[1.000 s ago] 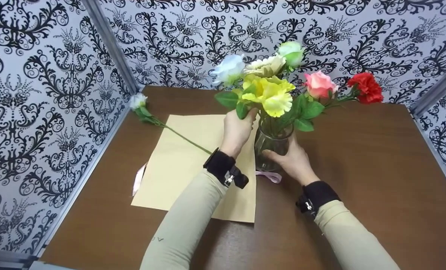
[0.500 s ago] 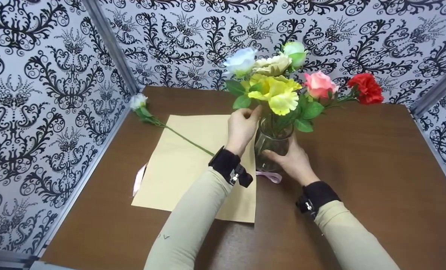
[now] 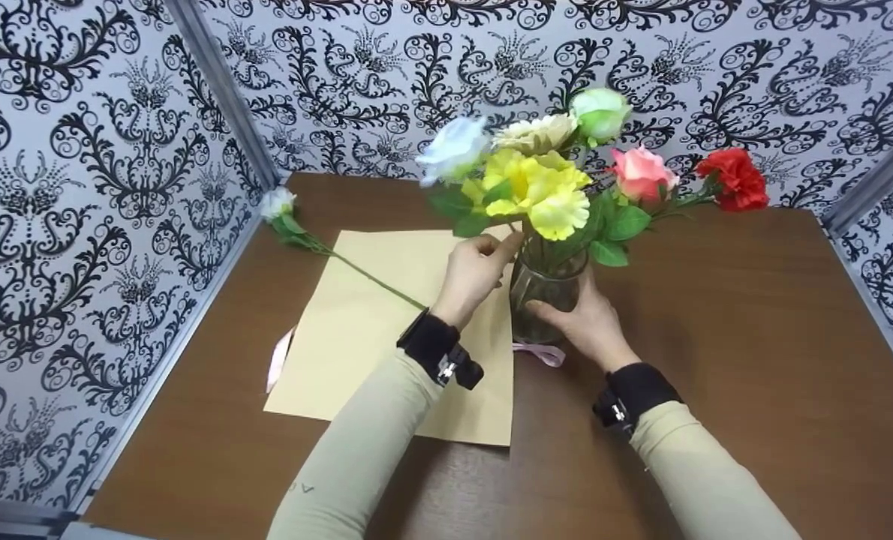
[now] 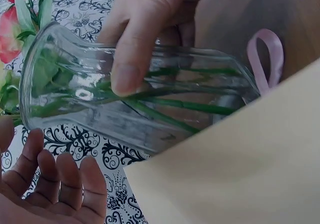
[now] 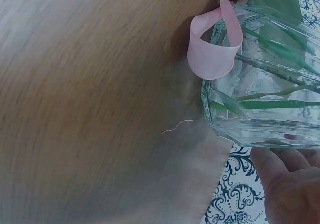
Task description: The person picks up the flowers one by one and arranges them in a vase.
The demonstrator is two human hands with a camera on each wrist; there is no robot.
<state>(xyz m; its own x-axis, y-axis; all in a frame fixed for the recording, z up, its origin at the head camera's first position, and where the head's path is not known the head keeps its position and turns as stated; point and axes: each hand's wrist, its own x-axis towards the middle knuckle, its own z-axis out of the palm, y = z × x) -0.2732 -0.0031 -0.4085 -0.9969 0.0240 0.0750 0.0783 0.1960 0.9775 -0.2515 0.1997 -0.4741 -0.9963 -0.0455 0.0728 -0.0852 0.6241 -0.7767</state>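
Note:
My right hand (image 3: 593, 319) grips the clear glass vase (image 3: 542, 289), its thumb across the front; stems run down inside the glass in the left wrist view. My left hand (image 3: 470, 276) is at the rim's left side, thumb and forefinger pinching a flower stem (image 3: 513, 225) just under the blooms. Over that hand lean a yellow flower (image 3: 536, 191) and a pale blue rose (image 3: 454, 148). A cream flower (image 3: 535, 133) and a pale green rose (image 3: 601, 114) rise behind. To the right spread a pink rose (image 3: 643, 174) and a red carnation (image 3: 733, 178).
A sheet of tan paper (image 3: 371, 352) lies left of the vase. Across it rests a white flower (image 3: 276, 202) on a long green stem. Pink ribbon (image 3: 544, 354) loops out by the vase's base, and another pink strip (image 3: 278, 360) shows at the paper's left edge.
My left hand first shifted right, then back left and slightly down. The pale blue rose and yellow flower swung with it, while the pale green rose drifted right. The right hand stayed on the vase.

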